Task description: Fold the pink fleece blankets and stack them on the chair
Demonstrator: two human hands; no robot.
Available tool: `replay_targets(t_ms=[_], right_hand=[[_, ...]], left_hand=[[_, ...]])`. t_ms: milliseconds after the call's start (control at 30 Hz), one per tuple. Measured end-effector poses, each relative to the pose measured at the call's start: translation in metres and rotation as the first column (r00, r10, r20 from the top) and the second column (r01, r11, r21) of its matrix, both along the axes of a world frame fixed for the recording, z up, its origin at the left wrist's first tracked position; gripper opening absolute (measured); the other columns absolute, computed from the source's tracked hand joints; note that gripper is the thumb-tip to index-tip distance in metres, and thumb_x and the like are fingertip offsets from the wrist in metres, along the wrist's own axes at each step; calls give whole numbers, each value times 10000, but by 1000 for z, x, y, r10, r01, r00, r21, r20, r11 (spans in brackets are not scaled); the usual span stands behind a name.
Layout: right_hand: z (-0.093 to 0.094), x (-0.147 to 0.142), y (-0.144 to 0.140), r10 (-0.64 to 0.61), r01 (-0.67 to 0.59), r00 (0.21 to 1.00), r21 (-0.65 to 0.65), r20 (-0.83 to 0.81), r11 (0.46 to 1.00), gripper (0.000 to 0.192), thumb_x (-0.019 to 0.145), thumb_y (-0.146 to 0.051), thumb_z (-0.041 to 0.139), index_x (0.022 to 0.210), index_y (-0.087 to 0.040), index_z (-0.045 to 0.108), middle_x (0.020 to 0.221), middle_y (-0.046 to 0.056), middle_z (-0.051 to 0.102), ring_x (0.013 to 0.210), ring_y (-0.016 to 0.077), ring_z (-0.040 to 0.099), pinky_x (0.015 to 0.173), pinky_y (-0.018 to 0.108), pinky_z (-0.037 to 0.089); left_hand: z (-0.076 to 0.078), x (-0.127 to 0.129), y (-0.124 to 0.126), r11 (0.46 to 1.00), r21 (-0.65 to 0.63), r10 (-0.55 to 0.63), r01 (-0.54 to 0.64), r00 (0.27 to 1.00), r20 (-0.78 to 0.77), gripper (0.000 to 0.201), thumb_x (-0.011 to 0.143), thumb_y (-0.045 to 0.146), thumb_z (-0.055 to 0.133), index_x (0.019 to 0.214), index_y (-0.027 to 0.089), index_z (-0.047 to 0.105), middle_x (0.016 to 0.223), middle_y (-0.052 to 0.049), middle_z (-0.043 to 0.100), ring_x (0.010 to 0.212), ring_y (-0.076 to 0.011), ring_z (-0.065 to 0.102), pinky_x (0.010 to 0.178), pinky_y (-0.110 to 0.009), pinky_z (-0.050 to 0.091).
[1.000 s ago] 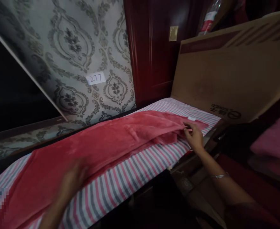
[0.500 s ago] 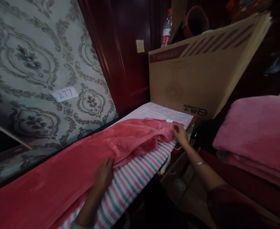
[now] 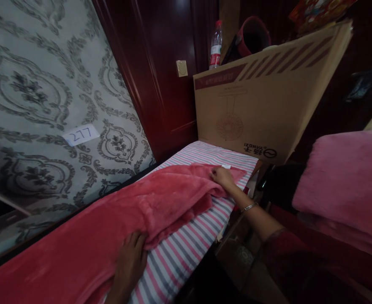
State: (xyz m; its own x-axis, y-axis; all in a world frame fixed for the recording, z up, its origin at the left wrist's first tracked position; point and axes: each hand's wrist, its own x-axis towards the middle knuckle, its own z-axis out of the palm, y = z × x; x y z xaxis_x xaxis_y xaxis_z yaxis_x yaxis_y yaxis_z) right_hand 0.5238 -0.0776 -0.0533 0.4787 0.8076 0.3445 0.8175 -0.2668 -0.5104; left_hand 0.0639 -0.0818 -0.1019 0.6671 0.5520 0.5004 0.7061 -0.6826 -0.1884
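Clock is laid over the view, 12 at top. Striped cloth [image 3: 187,247] lies under the red blanket [image 3: 87,232]; its near edge runs from 6 up toward 3, dark space beyond. Free strip of stripes along that near side, more stripes past the blanket's far end, up to the cardboard box [image 3: 262,101] at 2. Wallpapered wall [image 3: 43,25] hems in the 9-to-11 side — room to move is mostly toward 5.

Blanket lies long axis 8 to 2, main bulk at 8, running out of view there. Narrow end points at 2, with a white tag [image 3: 226,166] by it. Near edge is loose and rumpled between the hands, folds sagging onto the stripes.

Left hand [image 3: 130,259] at 7, back up, fingers toward 1, resting on the blanket's near edge; can't tell if any cloth is gripped. Right hand [image 3: 222,179] at 4, forearm coming in from 5, fingers curled toward 9 and touching the blanket just beside the tag. Fingers look bunched close — can't tell if fabric is pinched. Bracelet [image 3: 249,207] on that forearm. Folded pink pile [image 3: 347,177] at 4, well apart from both hands.
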Motion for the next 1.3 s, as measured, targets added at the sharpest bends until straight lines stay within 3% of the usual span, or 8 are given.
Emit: replay_targets(t_ms=[200,433,600,700,933,1133,1233,1300], right_hand=[[-7,-72,-27,187,-208,978,305,96,929,205,969,-267,423,908,-207,609,917,84,662,837,223,596,739,321,442],[-37,-105,-63,541,-524,840,309,37,793,152,920,-241,475,881,-219,621,868,59,642,814,222,595,737,346,472],[-1,-49,-36,296,-95,928,626,-224,774,214,914,-384,485,922,-218,619,933,77,654,871,224,602,799,355,497],[16,-20,-5,192,101,876,556,-443,825,326,852,-442,517,1029,-192,629,1108,133,651,1058,271,588,944,426,478],[19,-27,9,373,-18,708,514,-599,858,382,821,-540,582,850,-168,665,811,75,666,885,271,631,830,415,531],[80,-26,-7,545,-11,578,662,-607,749,399,742,-582,626,897,-215,636,820,53,687,818,240,626,769,379,545],[97,-44,-33,664,-26,434,728,-609,685,434,691,-568,699,955,-230,637,861,50,699,867,251,641,797,377,539],[88,-66,-55,649,-152,291,636,-703,757,451,694,-627,679,888,-222,640,799,61,689,851,267,653,758,381,539]], left_hand=[[-7,-3,5,997,-74,16,-13,999,40,383,792,83,511,1093,203,715,1063,-88,694,1000,-250,641,852,-376,531],[0,4,1,972,-221,87,-85,996,0,411,799,72,493,1124,200,709,1097,-103,687,1042,-266,629,897,-409,516],[5,7,-2,966,-247,80,-73,997,16,407,810,63,492,1135,186,704,1077,-102,682,1031,-265,614,879,-396,508],[7,8,-3,957,-277,88,-83,996,6,419,798,44,487,1125,192,705,1071,-96,679,1024,-258,609,880,-390,503],[8,8,-5,958,-269,108,-100,994,14,431,790,41,499,1142,204,688,1103,-90,670,1045,-253,610,902,-388,495],[8,10,-5,953,-285,107,-102,994,2,430,799,41,492,1148,200,685,1100,-95,671,1036,-253,610,906,-391,486],[8,11,-4,955,-273,114,-113,993,-13,415,807,38,488,1134,193,690,1124,-99,668,1025,-250,613,911,-388,477],[7,11,-4,957,-269,111,-111,994,-15,409,797,35,500,1119,197,693,1130,-96,663,1032,-246,611,914,-379,469]])
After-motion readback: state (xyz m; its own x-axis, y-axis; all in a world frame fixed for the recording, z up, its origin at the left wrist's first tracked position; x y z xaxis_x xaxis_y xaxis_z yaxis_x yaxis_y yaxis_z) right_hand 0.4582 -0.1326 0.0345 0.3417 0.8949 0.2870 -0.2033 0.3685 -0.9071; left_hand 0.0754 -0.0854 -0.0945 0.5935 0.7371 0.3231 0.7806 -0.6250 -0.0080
